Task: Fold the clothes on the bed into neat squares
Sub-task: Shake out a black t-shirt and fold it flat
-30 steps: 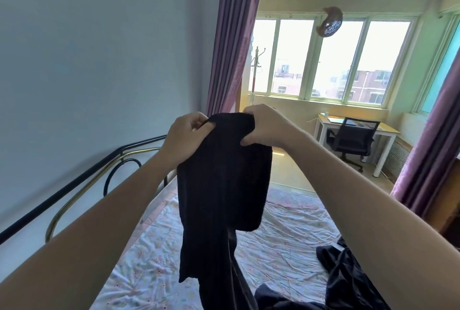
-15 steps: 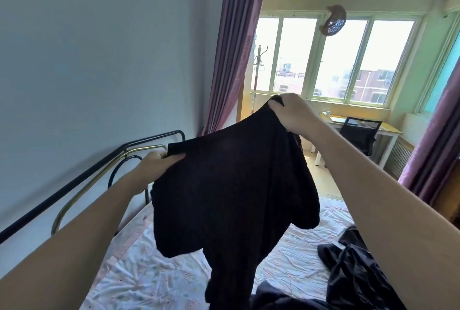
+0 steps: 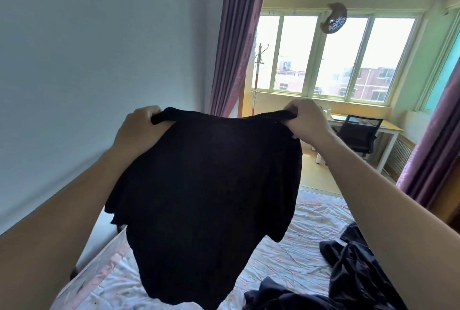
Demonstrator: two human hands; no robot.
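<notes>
both hands hold black shirt (image 3: 204, 185)

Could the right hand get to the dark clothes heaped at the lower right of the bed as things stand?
Probably not yet: the right hand grips the black shirt, held up with the left hand. The dark clothes lie unobstructed below.

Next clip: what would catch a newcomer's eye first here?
A black shirt fills mid-frame, held up by its top edge in the left hand and right hand. Behind, bright windows at upper right; more dark clothes lie crumpled on the bed at lower right.
</notes>
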